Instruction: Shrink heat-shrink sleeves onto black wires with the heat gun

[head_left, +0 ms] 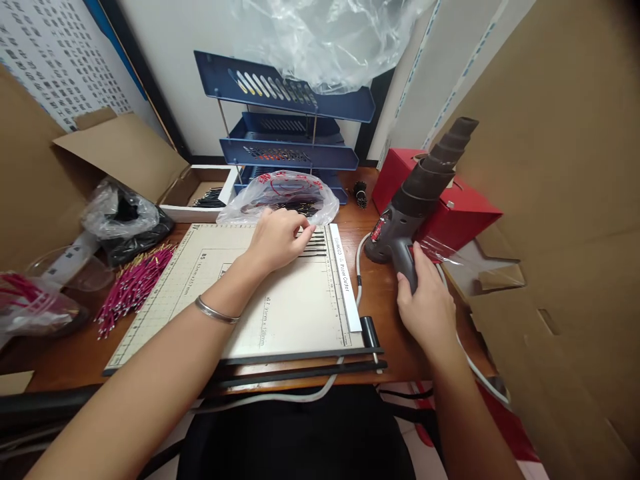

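On the upper part of a cream paper cutter board rests my left hand, its fingers curled with thumb and forefinger close together. Whatever they may pinch is hidden. Beside the thumb, several short black wire-like pieces lie in a row near the cutter's white edge strip. My right hand is wrapped round the handle of a dark grey heat gun. The gun stands on its rear end, with its stepped nozzle tilted up and to the right.
A clear plastic bag of dark pieces sits behind the board, before blue stacked trays. Magenta wires lie left. A red box stands behind the gun; a white cord runs beside the cutter. Cardboard walls the right.
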`<action>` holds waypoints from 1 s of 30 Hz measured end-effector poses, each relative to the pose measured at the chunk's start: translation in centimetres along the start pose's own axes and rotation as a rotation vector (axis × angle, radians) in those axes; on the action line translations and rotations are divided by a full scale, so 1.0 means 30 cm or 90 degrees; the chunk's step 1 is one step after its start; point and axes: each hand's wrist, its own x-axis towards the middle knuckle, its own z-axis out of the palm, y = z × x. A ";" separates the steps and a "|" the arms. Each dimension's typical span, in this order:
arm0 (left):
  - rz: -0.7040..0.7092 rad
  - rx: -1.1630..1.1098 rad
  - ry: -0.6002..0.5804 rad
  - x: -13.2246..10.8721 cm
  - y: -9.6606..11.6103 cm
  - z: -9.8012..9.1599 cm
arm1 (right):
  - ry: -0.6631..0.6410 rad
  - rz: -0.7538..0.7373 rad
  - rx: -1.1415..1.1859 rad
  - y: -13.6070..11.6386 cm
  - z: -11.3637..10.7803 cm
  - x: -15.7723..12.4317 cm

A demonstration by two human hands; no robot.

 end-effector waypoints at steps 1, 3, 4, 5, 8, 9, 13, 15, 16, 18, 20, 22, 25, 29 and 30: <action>-0.010 -0.001 -0.006 -0.001 0.001 -0.003 | -0.001 0.007 -0.005 -0.013 -0.004 -0.003; -0.027 -0.007 -0.012 -0.001 0.003 -0.007 | -0.005 0.004 -0.008 -0.027 -0.011 -0.005; -0.032 -0.012 -0.013 -0.001 0.003 -0.007 | -0.003 -0.001 -0.009 -0.027 -0.012 -0.005; -0.034 -0.017 -0.011 -0.001 0.002 -0.007 | 0.001 -0.006 -0.011 -0.024 -0.012 -0.004; -0.036 -0.022 -0.008 0.000 -0.004 0.001 | 0.009 -0.021 -0.023 0.000 -0.008 0.003; -0.036 -0.021 -0.009 0.000 -0.007 0.004 | 0.007 -0.023 -0.028 0.009 -0.006 0.005; -0.041 -0.015 -0.016 0.004 -0.013 0.013 | 0.002 -0.044 -0.009 0.021 -0.012 0.009; -0.050 -0.013 -0.023 0.004 -0.014 0.013 | 0.050 -0.064 0.061 -0.001 -0.022 0.013; -0.054 -0.013 -0.025 0.005 -0.015 0.013 | 0.074 -0.069 0.119 -0.020 -0.028 0.019; -0.057 -0.016 -0.026 0.005 -0.021 0.015 | 0.074 -0.069 0.286 -0.071 -0.041 0.045; -0.053 -0.019 -0.020 0.006 -0.033 0.020 | -0.069 -0.061 0.488 -0.124 -0.050 0.093; -0.046 -0.019 -0.011 0.008 -0.049 0.027 | -0.212 -0.037 0.693 -0.165 -0.044 0.159; -0.037 -0.021 0.004 0.009 -0.071 0.035 | -0.233 -0.059 0.922 -0.188 0.013 0.260; -0.034 -0.022 0.018 0.007 -0.088 0.036 | -0.183 -0.083 1.115 -0.173 0.144 0.343; -0.034 -0.021 0.018 0.006 -0.090 0.035 | -0.167 -0.056 1.194 -0.167 0.171 0.352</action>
